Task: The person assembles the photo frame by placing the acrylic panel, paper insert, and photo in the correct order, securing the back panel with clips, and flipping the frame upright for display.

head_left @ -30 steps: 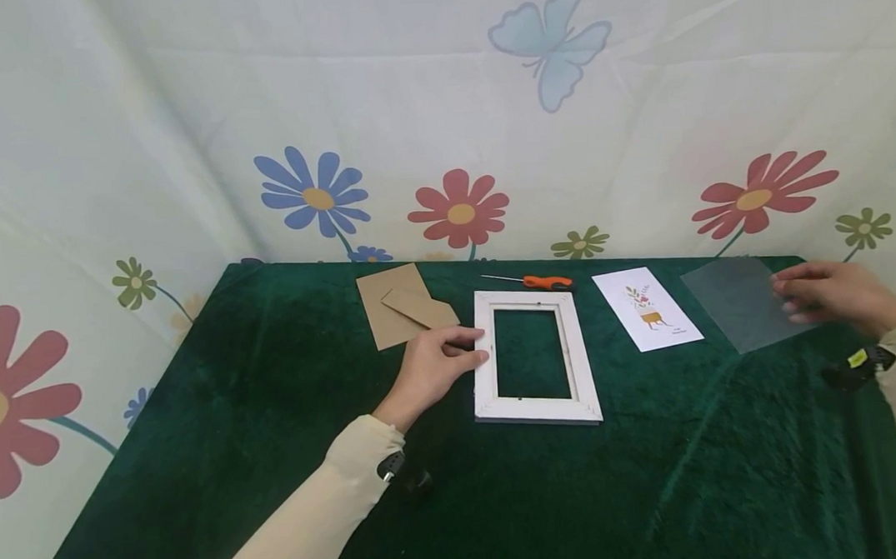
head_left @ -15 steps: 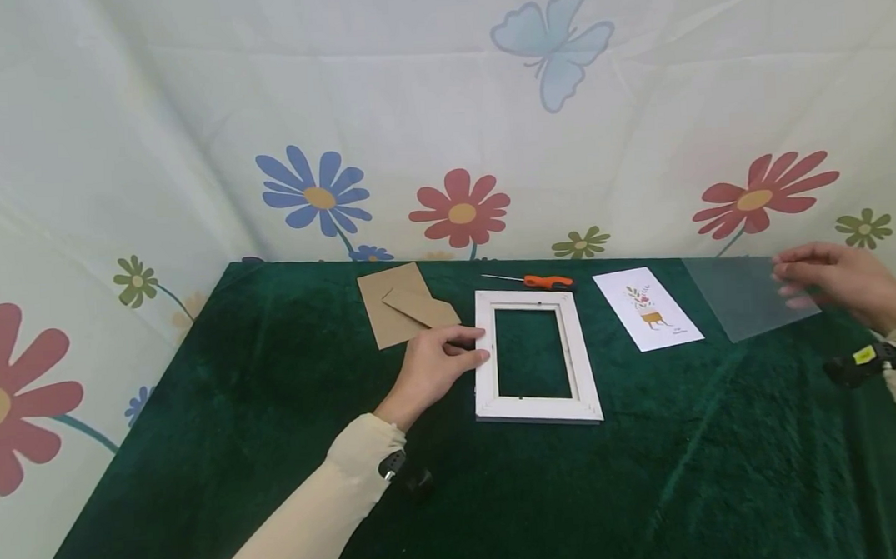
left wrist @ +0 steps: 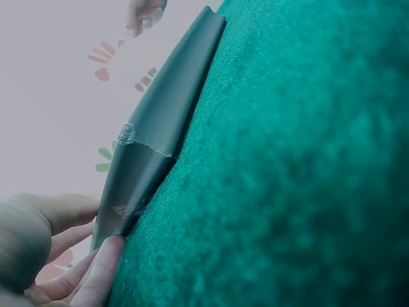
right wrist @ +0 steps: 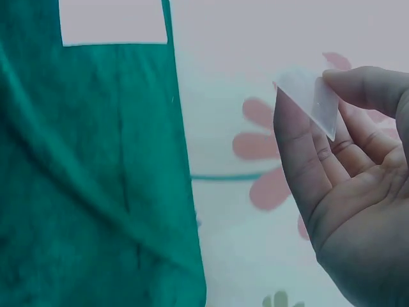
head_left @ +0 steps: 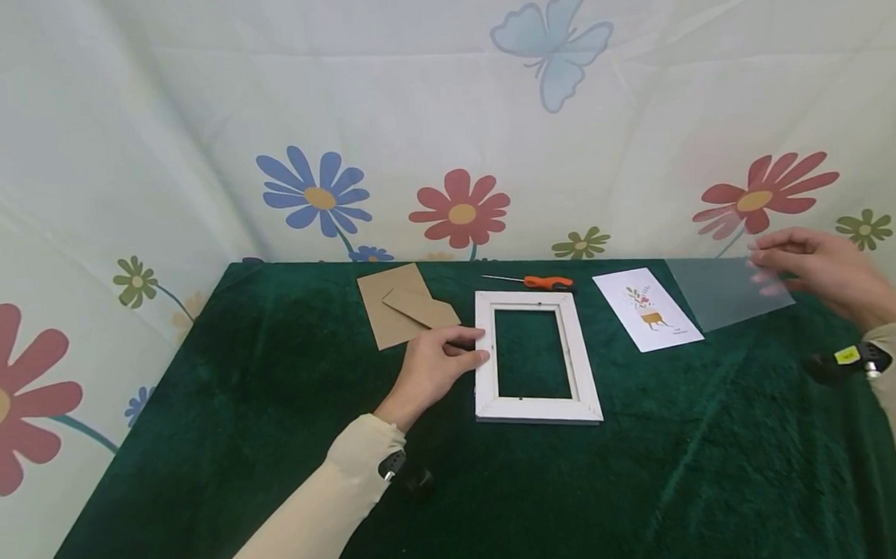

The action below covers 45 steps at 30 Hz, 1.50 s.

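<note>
In the head view a white picture frame (head_left: 540, 410) lies flat on the green cloth, its opening showing bare cloth. My left hand (head_left: 431, 370) grips the frame's left side; in the left wrist view, thumb and fingers hold the frame's edge (left wrist: 144, 157). At the right, my right hand (head_left: 831, 278) pinches a clear plastic sheet (head_left: 722, 294) by its right part, raised above the table. Seen from the right wrist, the sheet's corner (right wrist: 327, 112) sits between thumb and fingers. A white card (head_left: 648, 311) with a printed plant lies just left of the sheet.
A brown backing board (head_left: 377, 303) with a stand flap (head_left: 419, 308) lies left of the frame. Behind the frame rests a screwdriver (head_left: 547, 283) with an orange handle. A flowered curtain (head_left: 425, 105) hangs along the table's far edge.
The right hand has lifted the clear sheet off the cloth and moved it left, closer to the card. My left hand and the frame have stayed in place.
</note>
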Available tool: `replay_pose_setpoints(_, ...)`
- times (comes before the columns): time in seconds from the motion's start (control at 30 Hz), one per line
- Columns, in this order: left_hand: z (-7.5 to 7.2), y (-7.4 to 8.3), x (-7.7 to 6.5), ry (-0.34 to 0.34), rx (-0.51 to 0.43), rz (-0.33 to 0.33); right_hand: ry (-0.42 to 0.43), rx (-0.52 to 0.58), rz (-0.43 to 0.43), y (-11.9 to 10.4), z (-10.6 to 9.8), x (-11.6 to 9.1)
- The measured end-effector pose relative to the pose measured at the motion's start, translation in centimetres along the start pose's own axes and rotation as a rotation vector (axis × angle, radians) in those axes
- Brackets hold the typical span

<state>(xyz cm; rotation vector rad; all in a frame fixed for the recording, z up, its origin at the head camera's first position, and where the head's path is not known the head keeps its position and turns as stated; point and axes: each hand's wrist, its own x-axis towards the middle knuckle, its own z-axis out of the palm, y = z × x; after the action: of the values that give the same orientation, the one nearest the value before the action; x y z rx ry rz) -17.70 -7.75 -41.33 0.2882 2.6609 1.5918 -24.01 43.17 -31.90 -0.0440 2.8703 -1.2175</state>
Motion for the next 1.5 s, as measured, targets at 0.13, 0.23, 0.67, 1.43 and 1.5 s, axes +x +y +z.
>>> replay_pose_setpoints(0.13,0.0,0.0,0.0,0.001,-0.004,0.003,-0.024,0.108,-0.028,-0.9,0.5,-0.1)
replay_pose_setpoints(0.23,0.0,0.1,0.0,0.0,-0.004,0.0,-0.034,0.167,-0.053,-1.6,1.1,-0.1)
replay_pose_setpoints(0.67,0.1,0.1,0.1,0.001,0.0,0.007,-0.033,0.287,-0.128,-4.7,4.4,-0.3)
replay_pose_setpoints(1.43,0.0,0.0,0.1,-0.007,-0.006,0.001,-0.056,0.478,-0.187,-8.8,12.0,-0.3)
replay_pose_setpoints(1.5,-0.1,0.0,0.0,-0.01,-0.008,-0.003,-0.066,0.523,-0.191,-9.1,12.6,-0.2)
